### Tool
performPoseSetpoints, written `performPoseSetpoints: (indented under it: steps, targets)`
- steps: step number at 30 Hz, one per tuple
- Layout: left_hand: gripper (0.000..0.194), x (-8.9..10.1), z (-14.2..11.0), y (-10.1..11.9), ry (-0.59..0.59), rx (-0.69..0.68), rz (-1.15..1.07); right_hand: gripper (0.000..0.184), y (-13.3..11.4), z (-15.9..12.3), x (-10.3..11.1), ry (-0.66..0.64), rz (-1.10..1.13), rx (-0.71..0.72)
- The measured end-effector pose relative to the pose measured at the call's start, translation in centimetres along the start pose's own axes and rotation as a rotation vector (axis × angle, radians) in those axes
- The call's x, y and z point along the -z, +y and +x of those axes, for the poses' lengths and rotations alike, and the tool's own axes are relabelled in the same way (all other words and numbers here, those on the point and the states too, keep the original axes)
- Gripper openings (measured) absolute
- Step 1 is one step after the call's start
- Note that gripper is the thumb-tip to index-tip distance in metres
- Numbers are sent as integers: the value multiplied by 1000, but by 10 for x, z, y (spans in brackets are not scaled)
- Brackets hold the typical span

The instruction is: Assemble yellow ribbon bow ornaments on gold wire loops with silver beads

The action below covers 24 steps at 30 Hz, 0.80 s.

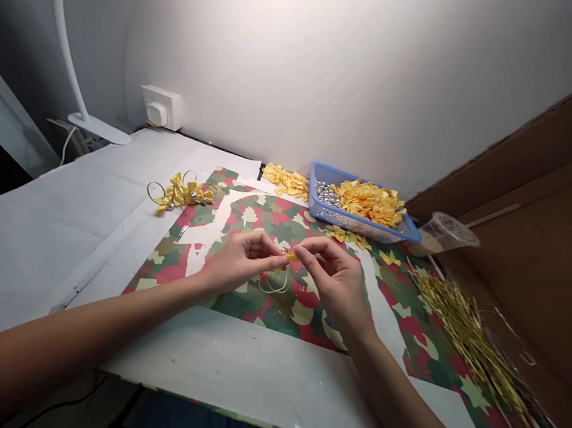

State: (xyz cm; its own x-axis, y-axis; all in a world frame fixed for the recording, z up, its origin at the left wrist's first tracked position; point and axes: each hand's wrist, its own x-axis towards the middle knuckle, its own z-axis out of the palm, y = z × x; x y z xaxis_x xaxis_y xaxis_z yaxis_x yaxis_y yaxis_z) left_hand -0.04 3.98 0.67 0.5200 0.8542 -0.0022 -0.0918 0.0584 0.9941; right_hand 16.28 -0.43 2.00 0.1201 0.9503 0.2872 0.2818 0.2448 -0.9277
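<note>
Over the patterned paper [285, 230], my left hand [244, 258] and my right hand [333, 278] meet fingertip to fingertip. Both pinch a small yellow ribbon bow [290, 256] from its two sides. A silver bell seems to sit at the bow, partly covered by my fingers. Below it hangs a loop of thin gold cord [272, 285]. Several bows with bells and cord loops [185, 193] lie together on the white paper, left of my hands.
A blue basket [362, 228] holds silver bells and yellow bows near the wall. More bows [285, 180] lie beside it. A clear plastic cup [447, 233] and a bundle of gold cords [467, 335] are at right. A lamp base [100, 128] stands at far left.
</note>
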Motion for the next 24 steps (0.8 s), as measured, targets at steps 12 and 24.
performPoseSetpoints:
  steps: [12,24]
  targets:
    - [21,1,0,0,-9,-9,60,14,4,3,4,68,24,24]
    - [19,1,-3,0,-93,-44,136,22,8,14,20,302,152,-3]
